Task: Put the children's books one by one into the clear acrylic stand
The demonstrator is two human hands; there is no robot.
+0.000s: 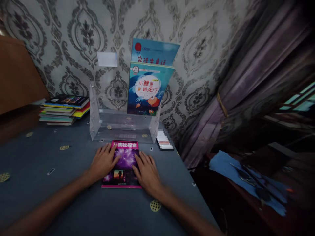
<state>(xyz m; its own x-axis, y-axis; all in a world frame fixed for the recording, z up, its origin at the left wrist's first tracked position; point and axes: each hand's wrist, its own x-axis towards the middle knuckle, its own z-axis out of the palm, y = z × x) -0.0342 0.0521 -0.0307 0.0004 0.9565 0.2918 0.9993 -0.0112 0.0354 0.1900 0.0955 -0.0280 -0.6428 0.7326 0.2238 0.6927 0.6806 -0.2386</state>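
A purple and pink book (125, 159) lies flat on the table in front of me, its cover facing up. My left hand (103, 161) rests over its left edge with the fingers spread. Over the right edge lies my right hand (148, 171), also with its fingers apart. Just behind the book stands a clear acrylic rack (124, 123) with stepped tiers. Two books lean upright on its right side: a blue one with a carp picture (150, 88) in front and a taller blue book (156, 50) partly hidden behind it.
A stack of books (65, 109) stands at the back left. A pixelated flat item (165, 141) lies right of the rack by the table edge. The dark table (73, 209) meets a patterned wall. A purple curtain (209, 131) hangs at right, near a blue cloth (228, 167).
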